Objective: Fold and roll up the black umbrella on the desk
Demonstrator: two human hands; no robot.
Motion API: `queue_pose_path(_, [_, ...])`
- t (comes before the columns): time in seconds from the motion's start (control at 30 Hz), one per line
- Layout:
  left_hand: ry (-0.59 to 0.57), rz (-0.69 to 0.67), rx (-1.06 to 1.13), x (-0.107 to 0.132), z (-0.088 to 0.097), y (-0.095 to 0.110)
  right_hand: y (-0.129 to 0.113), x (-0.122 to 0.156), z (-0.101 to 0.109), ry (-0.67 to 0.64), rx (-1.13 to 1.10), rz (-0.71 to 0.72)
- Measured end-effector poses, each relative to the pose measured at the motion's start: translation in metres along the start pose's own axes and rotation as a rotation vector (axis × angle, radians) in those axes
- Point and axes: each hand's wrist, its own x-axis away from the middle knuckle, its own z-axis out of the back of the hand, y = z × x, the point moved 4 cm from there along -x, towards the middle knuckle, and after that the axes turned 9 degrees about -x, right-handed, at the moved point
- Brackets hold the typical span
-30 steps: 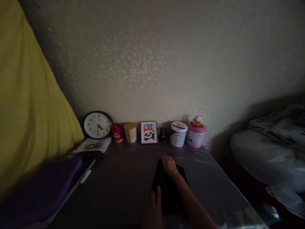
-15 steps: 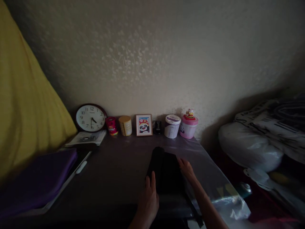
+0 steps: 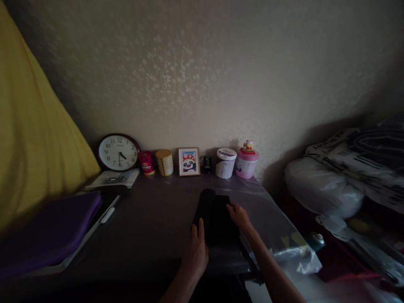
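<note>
A black folded cloth item (image 3: 217, 221), dark and with little detail showing, lies on the table in front of me. Its left part looks like a thicker rolled fold, and the right part is flatter. My left hand (image 3: 196, 248) rests on the near left end of the fold, its visible fingers stretched out and apart; the thumb is hard to make out. At the far right edge, my right hand (image 3: 239, 216) pinches the cloth between closed fingers. A dark strap (image 3: 249, 257) runs toward the table's front edge beside my right forearm.
Along the wall stand a clock (image 3: 118, 152), a red can (image 3: 147, 163), a yellow can (image 3: 164, 162), a framed panda picture (image 3: 189, 162), a white tub (image 3: 226, 163) and a pink tub (image 3: 247, 164). A purple case (image 3: 53, 231) lies left; wrapped bundles (image 3: 325, 185) lie right.
The view has tilted down slightly, so the scene sits a little higher and farther left. My right hand and the cloth's right edge have shifted slightly left. My left hand stays on the cloth.
</note>
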Motion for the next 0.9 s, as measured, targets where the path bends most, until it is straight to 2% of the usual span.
queue_pose_path(0.2, [0.014, -0.009, -0.023, -0.002, -0.002, -0.001, -0.015, -0.013, -0.006, -0.023, -0.011, 0.042])
queue_pose_path(0.63, [-0.032, 0.077, -0.064, -0.003, 0.007, 0.005, -0.081, -0.035, -0.044, -0.136, -0.068, 0.121])
queue_pose_path(0.9, [-0.063, 0.083, -0.101, -0.006, 0.001, 0.003, -0.094, -0.037, -0.07, -0.208, -0.027, 0.088])
